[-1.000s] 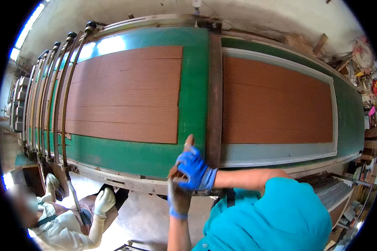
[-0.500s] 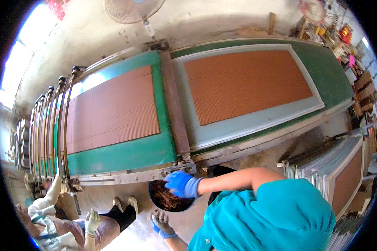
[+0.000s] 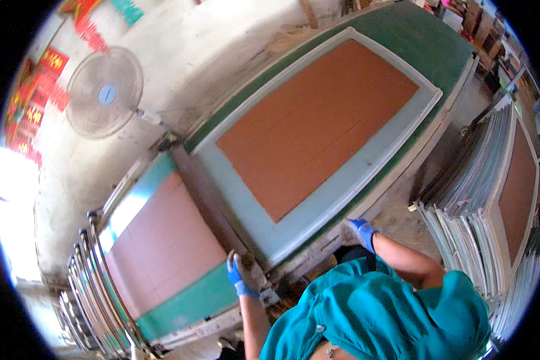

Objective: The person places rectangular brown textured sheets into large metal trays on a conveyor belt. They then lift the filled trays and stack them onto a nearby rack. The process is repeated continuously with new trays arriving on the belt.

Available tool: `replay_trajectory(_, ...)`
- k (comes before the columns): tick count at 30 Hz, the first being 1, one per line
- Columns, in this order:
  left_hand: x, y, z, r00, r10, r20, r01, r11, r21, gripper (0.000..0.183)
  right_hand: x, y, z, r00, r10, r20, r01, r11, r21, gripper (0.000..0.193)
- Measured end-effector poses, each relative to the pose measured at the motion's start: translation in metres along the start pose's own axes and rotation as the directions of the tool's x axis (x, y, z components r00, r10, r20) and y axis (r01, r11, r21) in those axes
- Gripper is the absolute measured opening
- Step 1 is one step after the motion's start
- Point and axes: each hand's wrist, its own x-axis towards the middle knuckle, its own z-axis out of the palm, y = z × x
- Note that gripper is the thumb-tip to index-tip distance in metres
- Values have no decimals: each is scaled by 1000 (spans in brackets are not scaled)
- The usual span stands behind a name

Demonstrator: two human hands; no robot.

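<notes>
A blue work glove with grey fingers covers my left hand (image 3: 240,277). Its fingers are stretched out beside the near end of the dark crossbar (image 3: 207,207), over the edge of the pinkish sheet's green bed; it holds nothing that I can see. My right hand (image 3: 363,233), gloved in blue, is at the near side rail (image 3: 336,241) of the table, fingers pointing toward it; whether they touch is unclear. Beyond lies a brown ribbed sheet (image 3: 318,129) on a pale framed panel (image 3: 342,195). A pinkish ribbed sheet (image 3: 165,246) lies on the green bed (image 3: 201,309) at left.
Several metal rollers (image 3: 111,282) cross the left end of the machine. A stack of framed panels (image 3: 471,204) leans at the right. A fan (image 3: 105,93) stands by the far wall. The green table (image 3: 417,39) extends to the far right.
The view has turned and shifted right. My left hand has risen to the crossbar's end; my right hand has moved right along the table's near rail. The co-worker at left is out of clear view.
</notes>
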Motion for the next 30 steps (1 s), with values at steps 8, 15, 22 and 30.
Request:
replay_trajectory(8,332,49,178,870,236,433,-479,611,631,37,82,8,27,456,330,827,-782,592,195,61)
replay_trajectory(15,600,19,197,775,-401,487,-255,-905,-340,57,60,-36,39,758,542,364,-650,681,339,41)
replay_trajectory(22,646,-7,225,972,-134,193,-72,614,786,50,40,-79,37,993,73,-91,-102,924,-368,48)
replay_trajectory(30,614,15,357,842,-278,463,-76,788,611,49,9,-159,-89,672,-213,-709,-29,949,-313,38)
